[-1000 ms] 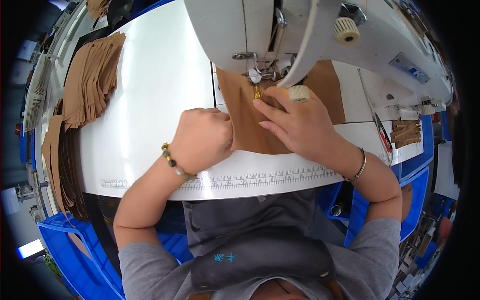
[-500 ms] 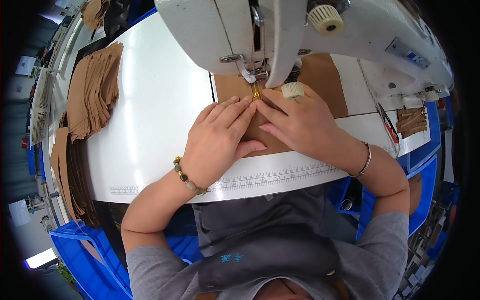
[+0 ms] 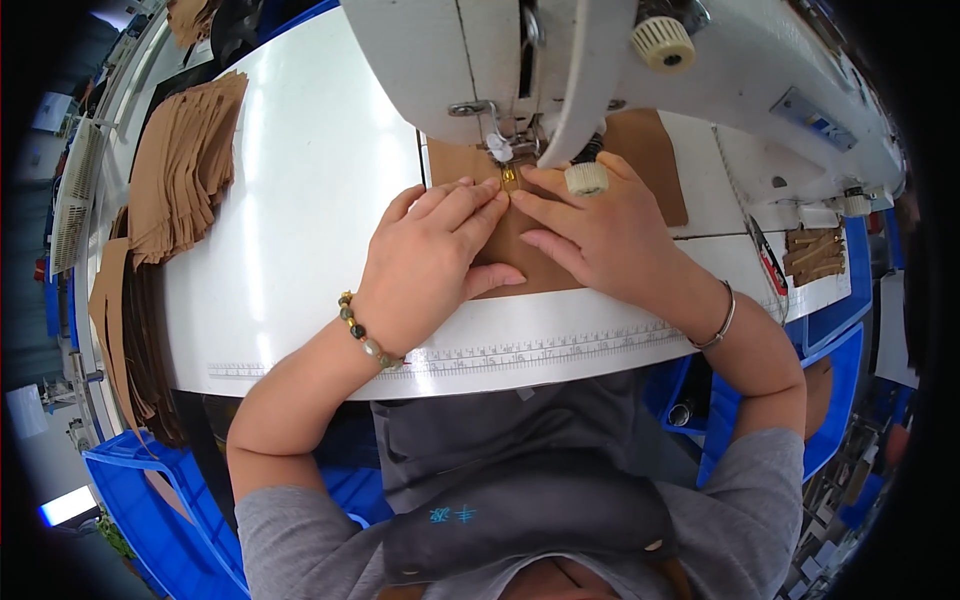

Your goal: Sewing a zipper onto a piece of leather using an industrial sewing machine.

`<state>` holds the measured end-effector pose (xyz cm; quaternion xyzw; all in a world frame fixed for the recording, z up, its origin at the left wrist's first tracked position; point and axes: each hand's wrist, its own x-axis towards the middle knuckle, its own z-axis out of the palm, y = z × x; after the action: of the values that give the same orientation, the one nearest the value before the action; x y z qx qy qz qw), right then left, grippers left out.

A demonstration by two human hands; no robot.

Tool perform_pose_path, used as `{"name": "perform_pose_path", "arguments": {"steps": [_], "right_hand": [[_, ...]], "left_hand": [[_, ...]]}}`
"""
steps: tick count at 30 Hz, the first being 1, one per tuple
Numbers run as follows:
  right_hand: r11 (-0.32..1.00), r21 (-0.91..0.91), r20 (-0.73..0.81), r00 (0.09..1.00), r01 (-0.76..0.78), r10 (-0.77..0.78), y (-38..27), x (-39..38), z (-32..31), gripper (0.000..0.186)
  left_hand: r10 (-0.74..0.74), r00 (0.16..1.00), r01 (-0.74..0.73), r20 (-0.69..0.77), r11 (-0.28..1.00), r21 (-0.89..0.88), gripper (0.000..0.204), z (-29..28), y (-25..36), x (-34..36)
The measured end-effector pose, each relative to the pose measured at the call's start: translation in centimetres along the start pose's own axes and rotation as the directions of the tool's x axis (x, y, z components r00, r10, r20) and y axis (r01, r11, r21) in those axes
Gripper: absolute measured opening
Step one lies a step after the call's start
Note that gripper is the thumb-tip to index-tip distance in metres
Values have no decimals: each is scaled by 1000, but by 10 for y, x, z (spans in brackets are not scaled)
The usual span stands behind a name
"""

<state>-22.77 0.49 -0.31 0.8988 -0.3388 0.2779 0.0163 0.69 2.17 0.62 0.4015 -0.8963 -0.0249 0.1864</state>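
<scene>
A: What is recorded at the far left?
B: A fanned stack of brown strips point(image 3: 190, 170) is seen lying on the white surface point(image 3: 310, 190), with a blue bin point(image 3: 140, 490) set below it.

A: Is any marking found there?
B: Along the front edge of the surface, a printed scale point(image 3: 550, 350) with graduations and numerals is noted. It is crossed by the left forearm.

A: And the hands?
B: The left hand point(image 3: 430, 250), with a beaded bracelet point(image 3: 357, 330) worn at its wrist, is laid flat, fingers together and thumb spread wide. On the dark apron point(image 3: 560, 500), turquoise lettering point(image 3: 450, 516) is displayed.

A: The workpiece?
B: The brown piece point(image 3: 512, 246) is placed under the presser foot point(image 3: 520, 148), and is covered partly by both hands. A gold fitting point(image 3: 509, 174) is seen on it, just beside the fingertips; whether it is gripped cannot be told. The right hand point(image 3: 610, 240) is rested with fingers extended and thumb held apart.

A: At the right?
B: A red-handled tool point(image 3: 771, 270) and small brown pieces point(image 3: 815, 256) are found on the surface. On the white sewing machine point(image 3: 730, 90), a silver-and-blue plate point(image 3: 815, 118) is fixed, its lettering blurred.
</scene>
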Motion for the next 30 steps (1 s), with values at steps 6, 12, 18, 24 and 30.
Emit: {"name": "perform_pose_path", "arguments": {"steps": [6,12,18,24,30], "right_hand": [[481,689,289,814,-542,504,25,5,-6,16],[602,686,156,892,-407,425,19,-1,-5,27],[997,-4,89,993,-75,75,-8,-7,-1,40],[996,-43,61,995,-74,76,0,-2,4,39],[996,-37,35,996,-77,78,2,-1,6,36]], "left_hand": [[-10,1000,9,23,1000,30,70,-1,2,-1],[-18,999,15,35,997,80,69,0,5,-4],[-24,999,21,38,996,87,67,0,5,-5],[-39,999,37,19,995,88,66,3,-2,4],[-44,999,42,11,993,108,64,6,-5,6]]}}
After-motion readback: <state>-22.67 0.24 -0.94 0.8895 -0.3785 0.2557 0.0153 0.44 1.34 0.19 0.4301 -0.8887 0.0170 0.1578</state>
